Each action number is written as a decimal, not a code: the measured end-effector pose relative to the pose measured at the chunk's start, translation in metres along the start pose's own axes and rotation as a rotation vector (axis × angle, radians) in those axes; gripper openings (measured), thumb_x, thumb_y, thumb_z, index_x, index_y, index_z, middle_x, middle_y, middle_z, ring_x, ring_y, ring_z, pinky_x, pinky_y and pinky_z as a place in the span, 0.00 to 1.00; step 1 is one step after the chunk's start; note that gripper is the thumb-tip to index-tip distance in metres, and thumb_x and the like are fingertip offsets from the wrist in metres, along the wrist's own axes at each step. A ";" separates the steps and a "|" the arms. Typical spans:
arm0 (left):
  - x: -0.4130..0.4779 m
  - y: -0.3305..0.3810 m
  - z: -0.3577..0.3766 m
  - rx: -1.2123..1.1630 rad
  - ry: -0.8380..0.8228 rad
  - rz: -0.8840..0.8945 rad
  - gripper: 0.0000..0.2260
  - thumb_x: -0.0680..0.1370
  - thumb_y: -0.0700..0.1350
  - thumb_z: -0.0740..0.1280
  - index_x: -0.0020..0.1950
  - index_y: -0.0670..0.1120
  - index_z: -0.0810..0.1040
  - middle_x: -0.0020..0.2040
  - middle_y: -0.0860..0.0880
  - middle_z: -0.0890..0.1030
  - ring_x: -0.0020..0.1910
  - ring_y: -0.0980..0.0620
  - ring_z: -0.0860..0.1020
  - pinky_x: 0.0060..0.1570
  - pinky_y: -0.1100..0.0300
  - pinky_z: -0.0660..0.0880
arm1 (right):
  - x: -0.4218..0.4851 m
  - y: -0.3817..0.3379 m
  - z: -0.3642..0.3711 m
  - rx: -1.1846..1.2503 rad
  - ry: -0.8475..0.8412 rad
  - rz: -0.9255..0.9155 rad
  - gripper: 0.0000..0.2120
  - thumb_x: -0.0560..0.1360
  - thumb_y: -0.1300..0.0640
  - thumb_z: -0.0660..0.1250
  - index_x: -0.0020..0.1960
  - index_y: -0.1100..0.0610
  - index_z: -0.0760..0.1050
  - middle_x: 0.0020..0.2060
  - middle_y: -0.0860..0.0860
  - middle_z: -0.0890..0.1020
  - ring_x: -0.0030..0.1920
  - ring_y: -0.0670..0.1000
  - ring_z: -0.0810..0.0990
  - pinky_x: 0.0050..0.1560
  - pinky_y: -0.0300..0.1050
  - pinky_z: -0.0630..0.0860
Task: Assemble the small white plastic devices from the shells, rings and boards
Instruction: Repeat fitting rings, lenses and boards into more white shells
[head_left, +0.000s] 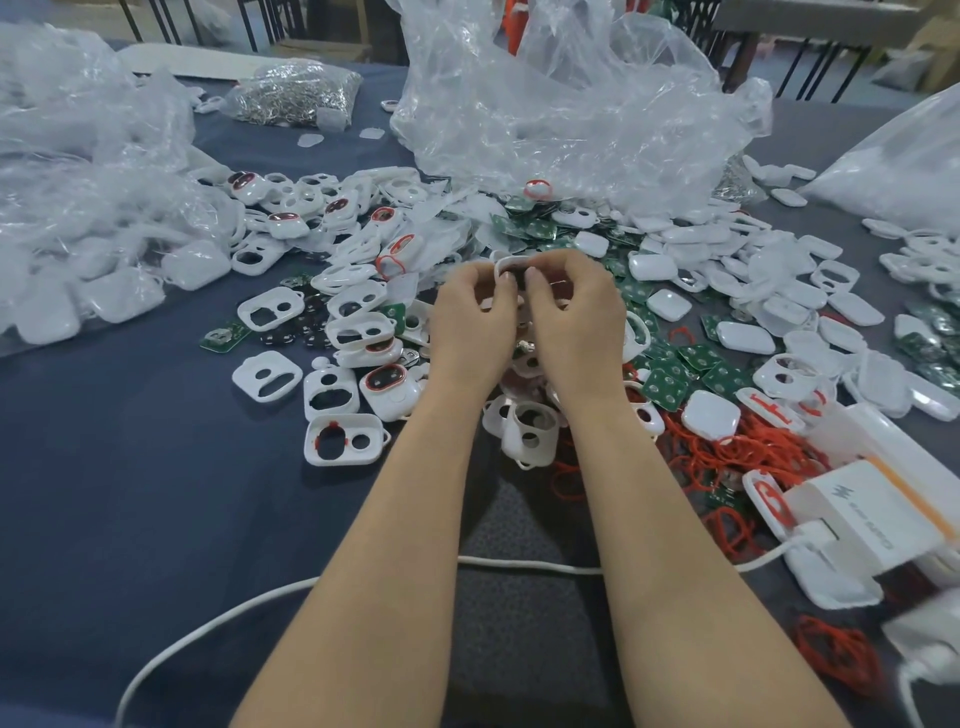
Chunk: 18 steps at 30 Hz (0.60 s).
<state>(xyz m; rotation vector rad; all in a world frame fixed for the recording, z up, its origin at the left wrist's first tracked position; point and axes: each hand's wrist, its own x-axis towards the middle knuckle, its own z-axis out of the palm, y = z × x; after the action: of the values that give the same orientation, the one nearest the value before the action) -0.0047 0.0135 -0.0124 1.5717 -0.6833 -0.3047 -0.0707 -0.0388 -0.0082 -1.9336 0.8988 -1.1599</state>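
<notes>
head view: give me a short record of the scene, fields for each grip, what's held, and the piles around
held: white shell, raised over the loose parts
left grip: pinches the shell's left side
right grip: pinches the shell's right side
green boards: heaped right of the hands
red rings: tangled pile at near right, beside a white box
table: dark blue cover, shells spread across

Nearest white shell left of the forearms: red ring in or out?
In: the white rectangular plastic shell shows a thin red ring around its larger hole; seating depth cannot tell.
</notes>
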 end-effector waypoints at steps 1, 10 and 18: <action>0.000 0.000 0.001 0.016 0.000 -0.004 0.07 0.81 0.41 0.62 0.54 0.42 0.78 0.49 0.44 0.82 0.51 0.45 0.80 0.56 0.47 0.76 | 0.000 -0.001 0.000 0.020 -0.005 0.011 0.06 0.77 0.61 0.65 0.51 0.59 0.80 0.47 0.54 0.82 0.48 0.51 0.79 0.53 0.46 0.75; -0.001 -0.002 0.000 -0.066 -0.001 -0.008 0.07 0.81 0.45 0.64 0.48 0.42 0.78 0.37 0.52 0.78 0.32 0.64 0.75 0.35 0.70 0.73 | 0.000 0.001 -0.003 0.221 -0.034 0.101 0.04 0.76 0.63 0.66 0.45 0.55 0.76 0.38 0.48 0.80 0.41 0.47 0.79 0.44 0.37 0.76; -0.002 0.000 -0.002 -0.121 -0.062 -0.024 0.07 0.80 0.39 0.64 0.45 0.50 0.78 0.41 0.49 0.82 0.38 0.55 0.80 0.43 0.59 0.78 | 0.003 0.000 -0.009 0.309 -0.071 0.189 0.07 0.76 0.63 0.66 0.47 0.52 0.73 0.41 0.47 0.79 0.37 0.42 0.78 0.36 0.32 0.75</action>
<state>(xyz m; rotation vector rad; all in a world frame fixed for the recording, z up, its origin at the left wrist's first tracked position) -0.0057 0.0163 -0.0125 1.4605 -0.6817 -0.4066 -0.0774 -0.0431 -0.0038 -1.5948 0.7942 -1.0444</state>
